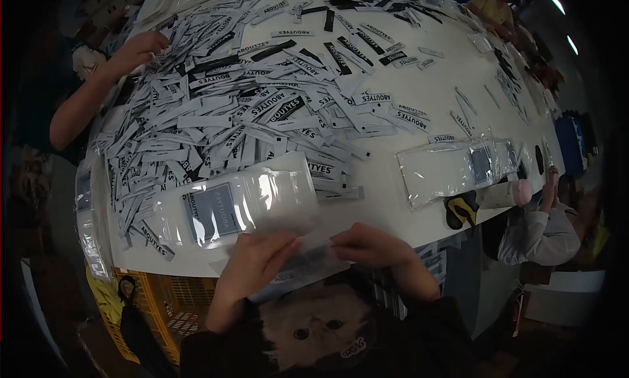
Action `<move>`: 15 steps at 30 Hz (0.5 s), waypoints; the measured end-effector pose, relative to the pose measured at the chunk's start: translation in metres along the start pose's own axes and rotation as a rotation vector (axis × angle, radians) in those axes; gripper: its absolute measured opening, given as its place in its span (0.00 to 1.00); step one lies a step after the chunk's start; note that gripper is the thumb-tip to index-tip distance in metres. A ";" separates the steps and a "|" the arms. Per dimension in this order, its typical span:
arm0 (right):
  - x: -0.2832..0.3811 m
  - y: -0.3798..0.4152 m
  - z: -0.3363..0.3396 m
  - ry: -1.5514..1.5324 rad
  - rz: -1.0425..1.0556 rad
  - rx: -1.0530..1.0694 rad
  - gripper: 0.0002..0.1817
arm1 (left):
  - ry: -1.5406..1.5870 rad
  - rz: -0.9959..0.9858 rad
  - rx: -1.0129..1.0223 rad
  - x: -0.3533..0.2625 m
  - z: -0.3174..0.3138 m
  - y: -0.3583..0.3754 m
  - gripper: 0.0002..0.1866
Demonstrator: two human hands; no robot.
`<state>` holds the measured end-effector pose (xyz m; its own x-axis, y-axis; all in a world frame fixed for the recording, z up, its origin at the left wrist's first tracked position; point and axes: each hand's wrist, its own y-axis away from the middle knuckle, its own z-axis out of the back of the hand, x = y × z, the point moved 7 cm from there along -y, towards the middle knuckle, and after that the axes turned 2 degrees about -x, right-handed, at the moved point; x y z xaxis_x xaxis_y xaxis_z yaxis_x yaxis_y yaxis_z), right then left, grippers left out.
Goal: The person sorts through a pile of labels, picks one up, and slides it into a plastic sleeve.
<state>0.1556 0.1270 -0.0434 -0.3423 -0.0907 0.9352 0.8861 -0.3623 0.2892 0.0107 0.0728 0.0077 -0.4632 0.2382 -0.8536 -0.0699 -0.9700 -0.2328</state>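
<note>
At the table's near edge, my left hand [261, 260] and my right hand [367, 244] pinch a clear plastic bag [306, 262] between them. Grey print shows on the bag, and its lower part hangs close to my body. Just beyond my left hand lies a stack of clear bags [275, 193] with a dark printed panel, resting partly on a large heap of slim printed sachets [229, 129]. The sachets are white or black and carry the word ABOUTYES. What sits inside the held bag, if anything, I cannot make out.
Another pile of clear bags [442, 175] lies right on the white table [373, 175], near yellow-and-black scissors [461, 209] and a pink-lidded bottle [514, 193]. A co-worker's hand [141, 51] reaches into the heap at left. Other people sit at right. A yellow crate [187, 306] stands below.
</note>
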 end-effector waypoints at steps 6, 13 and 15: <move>-0.010 -0.018 -0.005 -0.073 -0.053 -0.101 0.16 | 0.039 0.254 0.095 0.005 -0.005 0.003 0.10; 0.032 0.009 -0.006 -0.171 0.266 -0.389 0.06 | 0.295 0.237 -0.054 0.005 -0.001 0.002 0.07; 0.042 0.015 0.001 -0.084 0.370 -0.483 0.07 | 0.084 0.007 -0.119 -0.011 0.000 -0.006 0.06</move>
<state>0.1545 0.1189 0.0002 0.0041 -0.2240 0.9746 0.6926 -0.7024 -0.1643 0.0168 0.0757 0.0185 -0.3870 0.2394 -0.8905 0.0403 -0.9604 -0.2757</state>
